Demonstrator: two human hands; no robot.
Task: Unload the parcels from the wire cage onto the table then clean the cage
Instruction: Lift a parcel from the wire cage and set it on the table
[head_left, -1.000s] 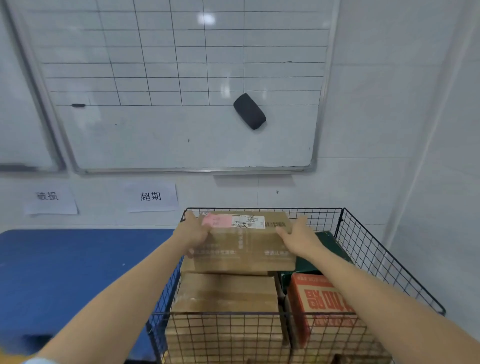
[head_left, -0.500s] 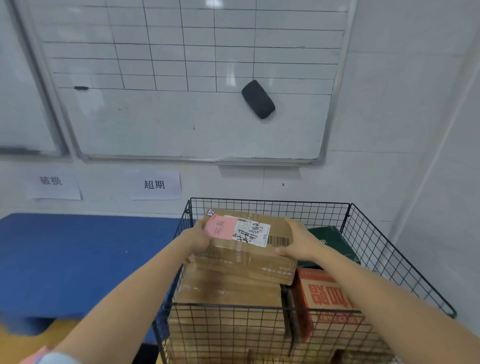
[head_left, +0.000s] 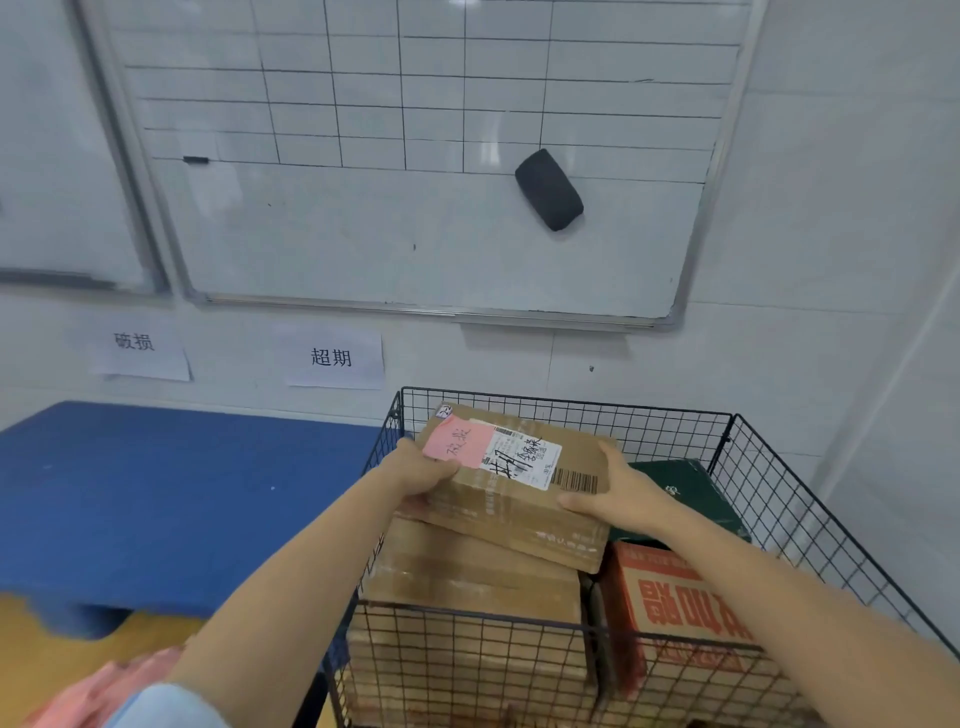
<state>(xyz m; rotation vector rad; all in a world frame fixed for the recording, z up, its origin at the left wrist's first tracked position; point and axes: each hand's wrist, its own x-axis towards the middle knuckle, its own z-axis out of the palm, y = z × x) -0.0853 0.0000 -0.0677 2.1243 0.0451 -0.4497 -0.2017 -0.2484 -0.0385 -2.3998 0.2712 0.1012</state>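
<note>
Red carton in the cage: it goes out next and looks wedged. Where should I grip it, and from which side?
Probably from above, by its top edges. The red carton sits in the near right corner of the cage, its left side against the brown stack and wire across its front, so only the top looks open.

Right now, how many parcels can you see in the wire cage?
4: labelled brown box held on top, plain brown box under it, green box rear right, red-printed box front right. More may lie hidden below.
</note>
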